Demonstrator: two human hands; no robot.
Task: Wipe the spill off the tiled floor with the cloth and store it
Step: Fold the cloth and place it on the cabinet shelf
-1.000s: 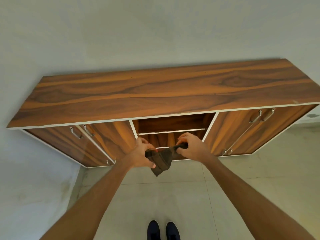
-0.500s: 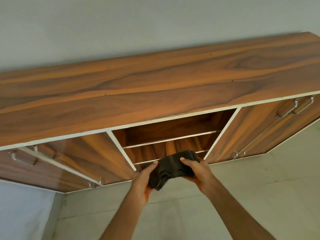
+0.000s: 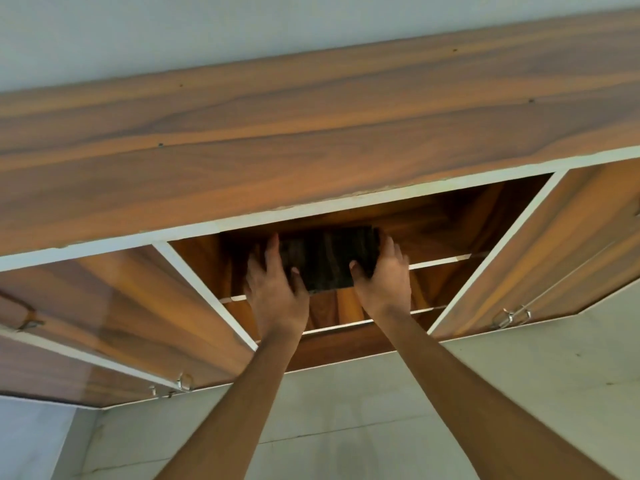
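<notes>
Floor: pale tiles [image 3: 346, 410] below a wooden cabinet [image 3: 311, 133].
Grip: left hand [image 3: 273, 289] and right hand [image 3: 384, 275] clasp the cloth [image 3: 327, 259] between them, thumbs on its near edge.
Cloth: dark, folded (blurred), inside the open middle bay, above the shelf [image 3: 440, 262].
Doors: closed doors [image 3: 571, 254] either side.

cloth [image 3: 327, 261], between both hands: dark, matt fabric | cabinet [image 3: 311, 140] around it: glossy wood-grain laminate | handles [image 3: 512, 315]: shiny metal | floor [image 3: 346, 427]: smooth pale tile
</notes>
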